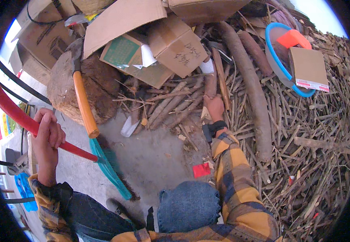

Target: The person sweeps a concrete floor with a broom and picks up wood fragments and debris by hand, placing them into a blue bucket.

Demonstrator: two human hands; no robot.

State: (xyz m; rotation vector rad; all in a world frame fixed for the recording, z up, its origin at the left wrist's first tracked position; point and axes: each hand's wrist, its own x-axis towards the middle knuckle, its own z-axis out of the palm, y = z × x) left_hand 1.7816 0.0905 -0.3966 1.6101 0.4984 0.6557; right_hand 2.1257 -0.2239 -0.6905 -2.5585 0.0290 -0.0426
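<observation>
My left hand (46, 130) is closed around the red handle (78, 151) of a broom with a teal head (110, 175), whose dark bristles rest on the concrete floor. Beside it, a tool with an orange wooden handle (84, 104) and a dark metal head lies against a large chopping stump (72, 87). My right hand (215, 107) reaches forward and grips the near end of a brown branch (210, 83) in the wood pile. A white foam net (206, 66) touches that branch farther up. A split stick (220, 78) lies just to the right.
Cardboard boxes (178, 45) cover the wood ahead. A long thick log (247, 78) and heaped sticks (308, 169) fill the right side. A blue-rimmed basin (270, 54) sits on them. On the floor are another foam net (129, 127) and a red scrap (201, 170).
</observation>
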